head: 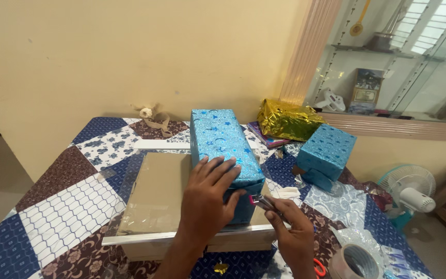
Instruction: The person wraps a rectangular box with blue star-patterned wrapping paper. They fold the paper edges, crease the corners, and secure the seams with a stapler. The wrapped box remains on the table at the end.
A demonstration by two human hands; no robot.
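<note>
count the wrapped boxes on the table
3: a long blue box under the left hand, a smaller blue box tilted to the right, and a gold box behind, near the mirror. None seems hidden.

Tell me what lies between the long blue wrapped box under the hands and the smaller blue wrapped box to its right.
In the head view, only patchwork tablecloth with small scraps lies between the long blue box and the smaller blue box.

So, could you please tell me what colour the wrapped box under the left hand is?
Shiny blue with darker blue stars, on the wrapped box under the left hand; the head view shows it.
</note>
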